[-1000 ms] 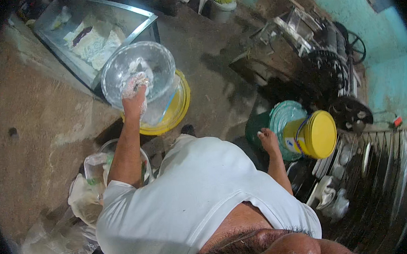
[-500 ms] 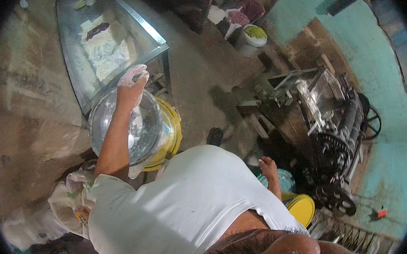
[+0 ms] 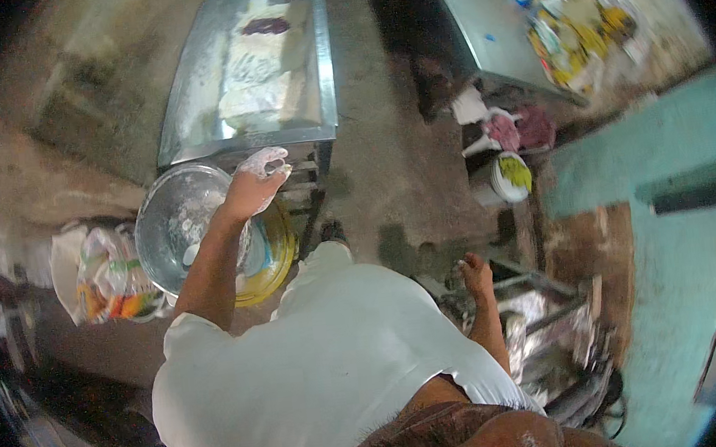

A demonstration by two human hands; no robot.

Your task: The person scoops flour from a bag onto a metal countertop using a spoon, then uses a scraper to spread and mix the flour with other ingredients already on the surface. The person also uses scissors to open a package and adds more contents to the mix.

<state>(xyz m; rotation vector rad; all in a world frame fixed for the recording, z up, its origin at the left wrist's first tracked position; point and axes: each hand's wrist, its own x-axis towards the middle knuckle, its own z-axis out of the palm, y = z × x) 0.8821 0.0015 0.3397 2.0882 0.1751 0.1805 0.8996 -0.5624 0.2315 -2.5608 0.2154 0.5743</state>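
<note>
"Where are the hands?"

"From my end, the left hand (image 3: 257,185), whitened with powder, hovers by the right rim of the clear bowl (image 3: 158,228). Its fingers arch with the thumb set opposite and a gap between; I see nothing pinched."

"And the right hand (image 3: 476,278)?"

"Well off to the right, fingers loosely curled. Too blurred for me to tell whether they pinch anything."

"Where's the bowl?"

"Just off the near-left corner of the metal-topped bench (image 3: 197,131), overlapping a yellow bucket (image 3: 283,264). I can't tell what bears it. A pale floury sheet (image 3: 259,70) lies toward the bench's right edge."

"Your read on the step?"

"Left-hand work between bowl and bench, I'd judge. Any next move calls for clearing both rim and near edge."
</note>
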